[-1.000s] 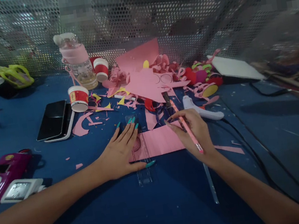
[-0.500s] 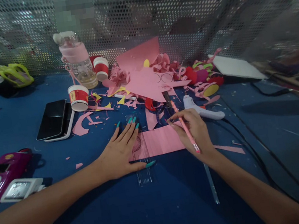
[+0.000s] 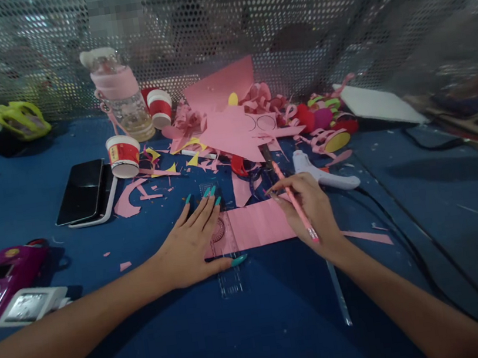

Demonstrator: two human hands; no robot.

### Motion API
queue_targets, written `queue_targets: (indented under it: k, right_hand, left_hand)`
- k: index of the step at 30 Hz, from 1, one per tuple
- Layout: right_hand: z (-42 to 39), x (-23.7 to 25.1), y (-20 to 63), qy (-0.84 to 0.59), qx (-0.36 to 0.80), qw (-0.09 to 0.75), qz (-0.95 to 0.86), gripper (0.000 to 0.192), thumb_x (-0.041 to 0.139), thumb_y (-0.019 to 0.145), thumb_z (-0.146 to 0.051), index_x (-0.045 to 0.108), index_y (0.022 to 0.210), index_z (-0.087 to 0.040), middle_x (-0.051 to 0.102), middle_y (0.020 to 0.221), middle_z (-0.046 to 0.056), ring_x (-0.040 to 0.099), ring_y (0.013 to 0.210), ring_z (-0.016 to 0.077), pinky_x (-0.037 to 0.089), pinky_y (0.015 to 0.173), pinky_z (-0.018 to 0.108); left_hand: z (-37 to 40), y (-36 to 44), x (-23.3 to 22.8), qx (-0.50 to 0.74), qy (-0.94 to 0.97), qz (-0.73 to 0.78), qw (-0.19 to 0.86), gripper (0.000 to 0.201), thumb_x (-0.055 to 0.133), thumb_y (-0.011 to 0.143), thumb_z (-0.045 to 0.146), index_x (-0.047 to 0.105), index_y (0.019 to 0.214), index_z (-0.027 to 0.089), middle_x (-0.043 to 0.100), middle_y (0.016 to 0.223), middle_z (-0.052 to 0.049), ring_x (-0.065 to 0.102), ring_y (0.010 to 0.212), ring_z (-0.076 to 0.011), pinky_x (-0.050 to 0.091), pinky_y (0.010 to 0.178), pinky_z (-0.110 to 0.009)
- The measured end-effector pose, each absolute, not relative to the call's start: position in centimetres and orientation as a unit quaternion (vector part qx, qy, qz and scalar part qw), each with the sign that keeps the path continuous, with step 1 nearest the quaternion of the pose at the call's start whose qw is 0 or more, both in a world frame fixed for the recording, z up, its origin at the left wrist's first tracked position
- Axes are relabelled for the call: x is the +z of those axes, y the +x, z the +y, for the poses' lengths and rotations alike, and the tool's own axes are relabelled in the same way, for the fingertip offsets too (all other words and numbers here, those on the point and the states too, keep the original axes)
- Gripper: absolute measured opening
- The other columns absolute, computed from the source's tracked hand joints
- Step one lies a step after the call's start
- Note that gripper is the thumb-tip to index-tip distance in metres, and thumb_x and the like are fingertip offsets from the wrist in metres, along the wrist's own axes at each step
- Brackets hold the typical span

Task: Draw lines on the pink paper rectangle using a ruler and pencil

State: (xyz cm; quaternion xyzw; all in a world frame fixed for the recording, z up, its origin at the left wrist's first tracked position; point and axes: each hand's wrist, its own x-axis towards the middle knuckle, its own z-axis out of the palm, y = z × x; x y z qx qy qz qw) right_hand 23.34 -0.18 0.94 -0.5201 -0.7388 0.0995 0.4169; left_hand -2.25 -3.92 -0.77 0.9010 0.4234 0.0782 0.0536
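A matt pink paper sheet [image 3: 258, 223] lies on a table [image 3: 283, 303] covered in matt blue material, dusted with paper scraps. A clear, smooth plastic ruler [image 3: 225, 246] overlaps the paper. The pencil [image 3: 294, 202] has a glossy pink coat. Nearby, a phone [image 3: 81, 191] shows a glossy black face, a glue gun [image 3: 320, 172] smooth white plastic. Behind stands perforated metal mesh [image 3: 311, 26].

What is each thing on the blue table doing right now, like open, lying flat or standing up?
left hand: flat, pressing the clear ruler onto the pink strip
right hand: shut on the pink pencil, tip toward the strip
pink strip: lying flat
phone: flat, screen dark
paper cup: tipped over
bottle: upright, capped
glue gun: lying on its side
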Motion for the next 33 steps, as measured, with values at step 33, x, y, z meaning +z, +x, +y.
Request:
queue_targets:
  k: [33]
  right_hand:
    - [0.06, 0.59, 23.56, -0.527, 0.094, 0.408, -0.739, 0.014, 0.058, 0.076, -0.01, 0.063, 0.082, -0.022, 0.059, 0.088, 0.005, 0.06, 0.078, 0.0191, 0.052, 0.063, 0.032]
  left_hand:
    - [-3.84, -2.46, -0.94, 0.082, 0.902, 0.418, 0.065, 0.097, 0.028, 0.088, 0.078, 0.024, 0.153, 0.005, 0.018, 0.159, -0.022, 0.017, 0.148, -0.0351, 0.013, 0.119, -0.056]
